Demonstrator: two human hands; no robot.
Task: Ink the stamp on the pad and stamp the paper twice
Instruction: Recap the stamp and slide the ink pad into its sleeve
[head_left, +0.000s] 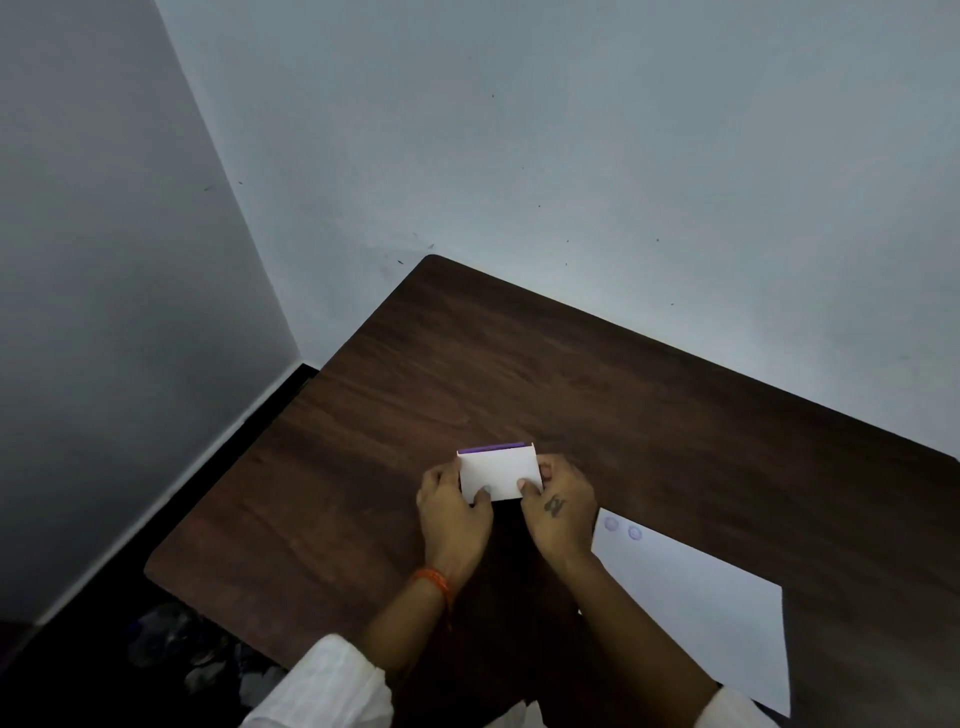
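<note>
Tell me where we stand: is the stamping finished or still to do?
Stamping looks done: two faint round purple marks sit near the paper's top corner. In hand: left hand and right hand both grip a white box with a purple edge, probably the ink pad. No stamp is visible. Nothing obvious remains.

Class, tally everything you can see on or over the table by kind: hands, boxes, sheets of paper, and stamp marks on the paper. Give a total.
Hands: 2, left hand and right hand
White box with a purple edge, held by both hands: 1
Sheet of paper: 1
Stamp marks: 2, first mark and second mark
Total: 6
</note>
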